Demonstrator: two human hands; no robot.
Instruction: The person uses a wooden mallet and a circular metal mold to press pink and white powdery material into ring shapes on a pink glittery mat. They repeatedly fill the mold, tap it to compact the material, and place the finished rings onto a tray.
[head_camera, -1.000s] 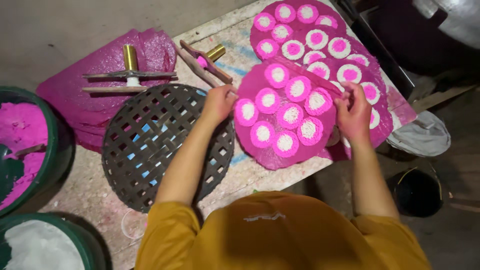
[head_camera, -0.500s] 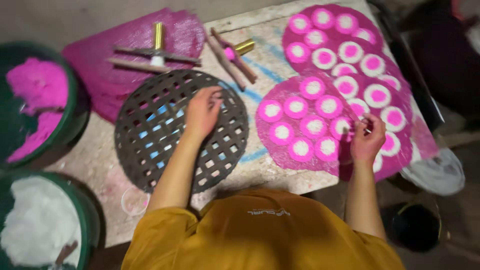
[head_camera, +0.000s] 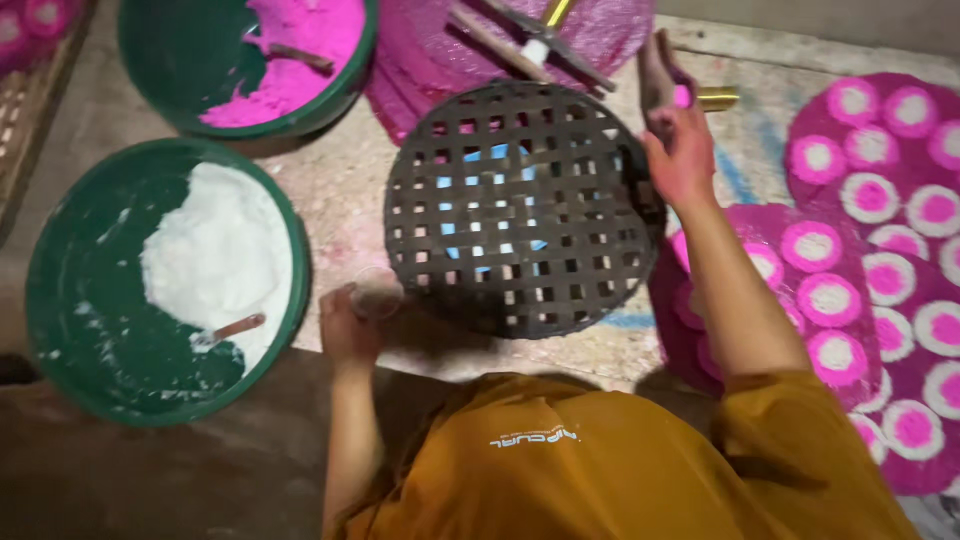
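White basin: green basin of white powder (head_camera: 165, 280) at the table's left edge.
Left hand: your left hand (head_camera: 348, 328) grips a small clear cup (head_camera: 377, 294) beside it.
Right hand: your right hand (head_camera: 682, 150) grasps the woven tray (head_camera: 520, 205) at its right rim, mid-table.

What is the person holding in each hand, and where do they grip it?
The left hand holds a small clear cup around its side. The right hand grips the lower end of a wooden stick.
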